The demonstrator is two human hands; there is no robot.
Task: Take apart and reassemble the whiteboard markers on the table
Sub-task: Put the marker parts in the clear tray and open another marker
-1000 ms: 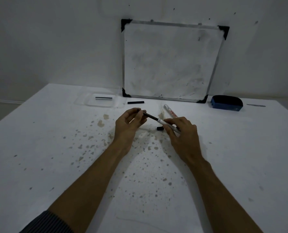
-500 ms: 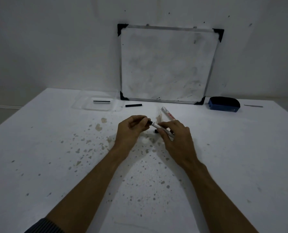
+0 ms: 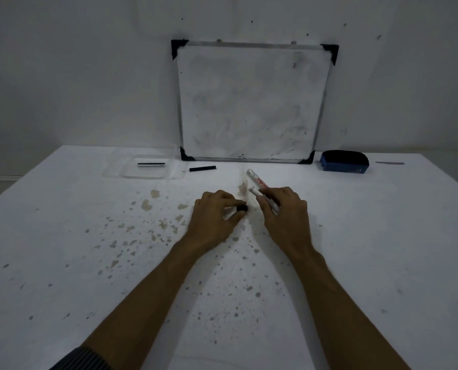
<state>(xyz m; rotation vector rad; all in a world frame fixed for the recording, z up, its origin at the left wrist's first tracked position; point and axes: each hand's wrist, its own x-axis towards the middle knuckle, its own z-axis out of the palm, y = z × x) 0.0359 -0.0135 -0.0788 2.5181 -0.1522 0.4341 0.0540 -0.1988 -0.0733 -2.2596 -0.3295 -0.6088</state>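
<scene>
My right hand (image 3: 285, 213) grips a white marker barrel (image 3: 265, 200), its open end pointing up and left. A small black end piece (image 3: 242, 208) is pinched in the fingertips of my left hand (image 3: 214, 216), low over the table just left of the barrel. A second white marker barrel with red print (image 3: 255, 178) lies on the table behind my right hand. Further back lies a black marker cap (image 3: 202, 168). A thin black ink stick (image 3: 151, 163) rests in a clear tray (image 3: 121, 170).
A small whiteboard (image 3: 251, 102) leans against the wall at the back of the stained white table (image 3: 89, 236). A blue eraser (image 3: 344, 161) sits to its right, with a thin grey strip (image 3: 389, 163) beyond it.
The black ink stick that stuck out of the barrel has gone into it. My hands have come apart and lowered; my left hand now pinches a black end piece.
</scene>
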